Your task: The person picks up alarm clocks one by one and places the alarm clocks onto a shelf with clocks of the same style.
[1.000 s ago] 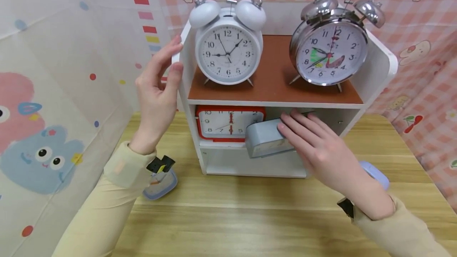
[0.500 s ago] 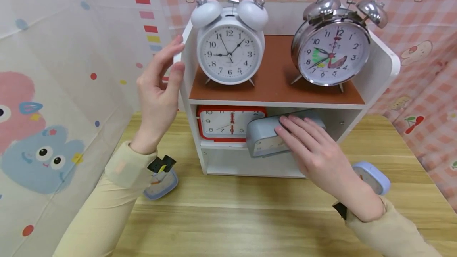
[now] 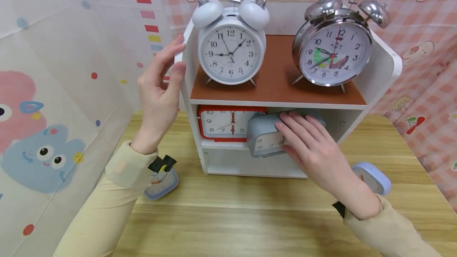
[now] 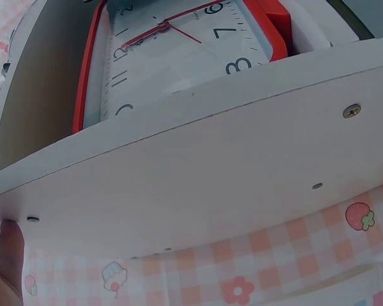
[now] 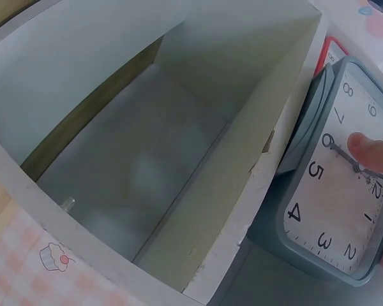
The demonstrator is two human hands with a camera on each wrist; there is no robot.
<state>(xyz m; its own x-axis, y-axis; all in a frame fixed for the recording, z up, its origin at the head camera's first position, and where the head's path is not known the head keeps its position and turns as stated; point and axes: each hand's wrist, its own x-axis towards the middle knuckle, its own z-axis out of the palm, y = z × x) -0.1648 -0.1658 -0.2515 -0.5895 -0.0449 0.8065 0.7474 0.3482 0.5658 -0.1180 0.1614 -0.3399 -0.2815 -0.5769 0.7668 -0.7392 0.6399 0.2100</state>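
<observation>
In the head view my right hand (image 3: 314,150) holds a blue-grey rectangular clock (image 3: 265,134), its fingers over the clock's top. The right wrist view shows the thumb (image 5: 370,153) on the clock's face. The clock sits tilted at the middle compartment's front, overlapping the right part of a red-framed clock (image 3: 223,124). My left hand (image 3: 157,90) rests its fingertips against the left side panel of a white shelf unit (image 3: 250,162); a fingertip (image 4: 11,248) touches the outer face of that panel in the left wrist view.
A white twin-bell clock (image 3: 231,50) and a silver twin-bell clock (image 3: 333,54) stand on the brown top board (image 3: 278,74). Small lilac clocks lie on the wooden table (image 3: 228,217), a left one (image 3: 162,185) by my left sleeve and a right one (image 3: 373,177) beyond my right wrist.
My right hand has shifted slightly left, and the blue-grey clock has turned so that more of its face shows. The left hand keeps its place on the panel.
</observation>
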